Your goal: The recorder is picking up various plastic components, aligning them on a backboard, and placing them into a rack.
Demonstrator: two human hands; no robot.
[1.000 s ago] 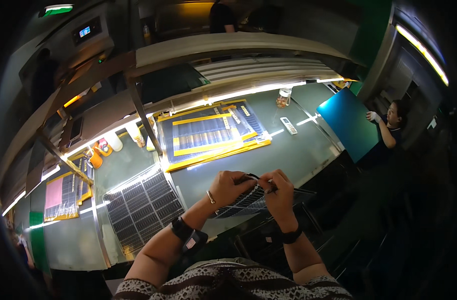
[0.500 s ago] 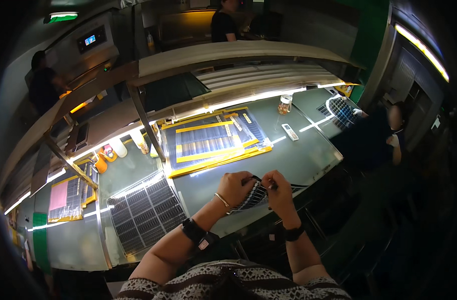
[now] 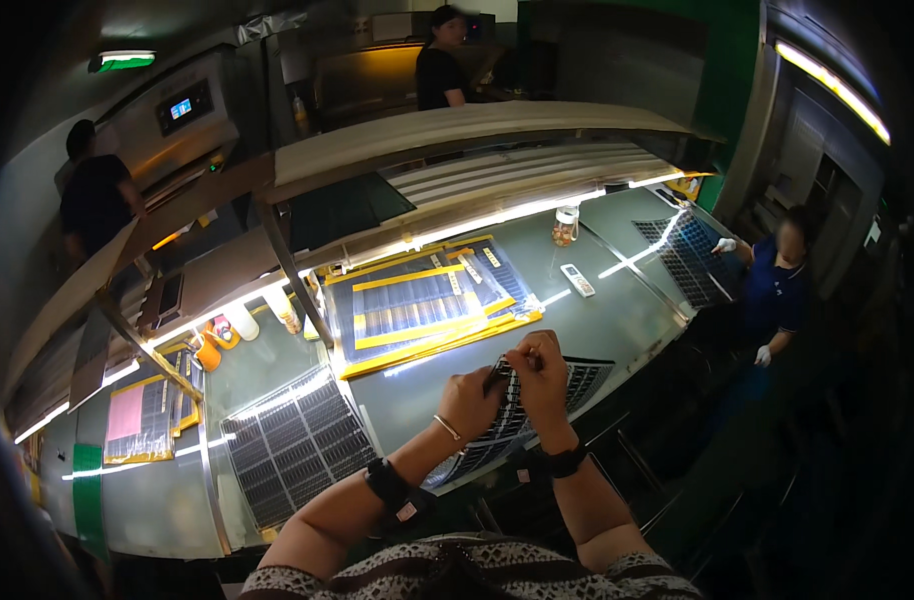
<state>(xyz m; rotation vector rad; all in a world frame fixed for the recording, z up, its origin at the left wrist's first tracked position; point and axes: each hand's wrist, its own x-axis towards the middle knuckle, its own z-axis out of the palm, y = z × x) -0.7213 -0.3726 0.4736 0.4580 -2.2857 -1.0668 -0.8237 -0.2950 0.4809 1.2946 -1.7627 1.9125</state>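
My left hand (image 3: 468,402) and my right hand (image 3: 541,385) are close together over the front of the table, both closed on a thin black sheet (image 3: 585,380) with a fine light grid. The sheet is bent up between my fingers. Its right part lies near the table edge, and its lower left part shows below my hands. At my left fingertips a small dark bit shows; whether it is the sheet's edge or a separate tool, I cannot tell. Another black gridded sheet (image 3: 299,440) lies flat on the table to my left.
Yellow-taped clear-covered boards (image 3: 417,345) are stacked behind my hands. A white remote control (image 3: 577,280) and a lidded jar (image 3: 565,226) stand beyond. A shelf post (image 3: 299,275) rises from the table. At the far right, a gloved co-worker (image 3: 777,275) is beside another gridded sheet (image 3: 677,255).
My right hand has moved slightly up and left, nearer my left hand. More of the gridded sheet now shows to the right and below. The co-worker at right has come into clearer view.
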